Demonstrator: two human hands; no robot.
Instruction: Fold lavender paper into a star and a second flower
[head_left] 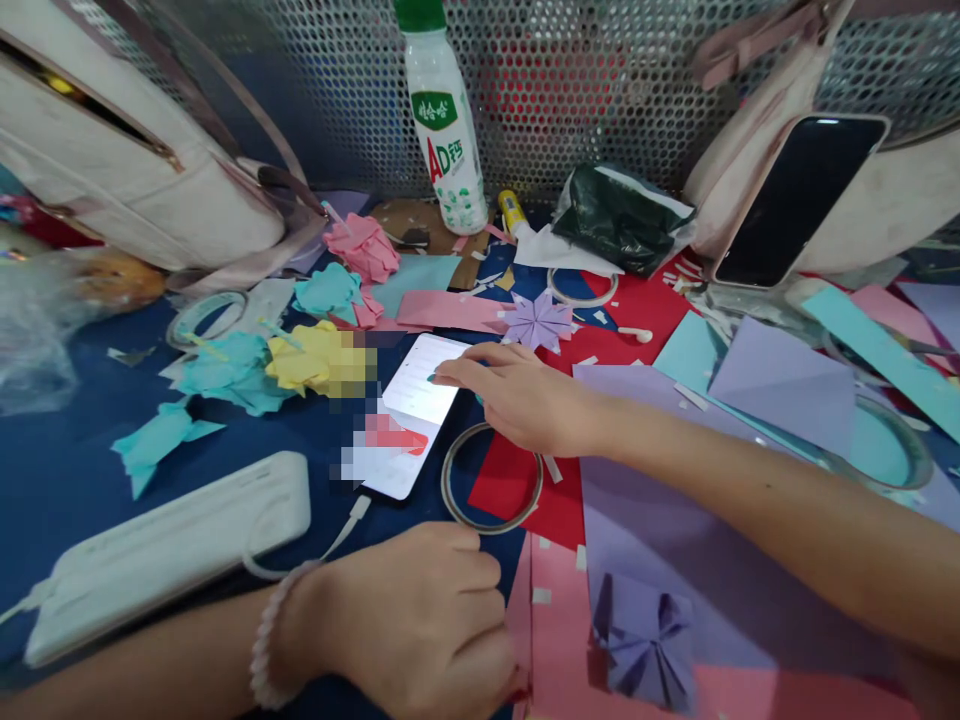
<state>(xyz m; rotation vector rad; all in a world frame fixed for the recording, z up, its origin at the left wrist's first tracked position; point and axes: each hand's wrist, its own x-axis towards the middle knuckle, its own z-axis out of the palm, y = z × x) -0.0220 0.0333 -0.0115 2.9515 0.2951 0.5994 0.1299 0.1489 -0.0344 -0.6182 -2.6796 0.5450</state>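
Note:
My right hand (529,398) reaches over a lit smartphone (427,385) lying on the table, its fingers stretched out and a fingertip at the screen. Curled into a fist, my left hand (416,625) rests at the front beside pink paper (559,620); whatever is inside it is hidden. A white cable (349,525) plugs into the phone's lower end, near a white power bank (180,550). Between the hands lies a roll of tape (448,490). A folded purple paper piece (651,645) sits at the front right, and a purple paper star (538,320) lies beyond my right hand.
Folded paper pieces, including a yellow one (311,358) and a blue one (232,372), lie left of the phone. A white bottle (446,130) stands at the back. Another phone (802,200) leans on a bag (739,150) at right. Purple sheets (784,385) and scraps lie around.

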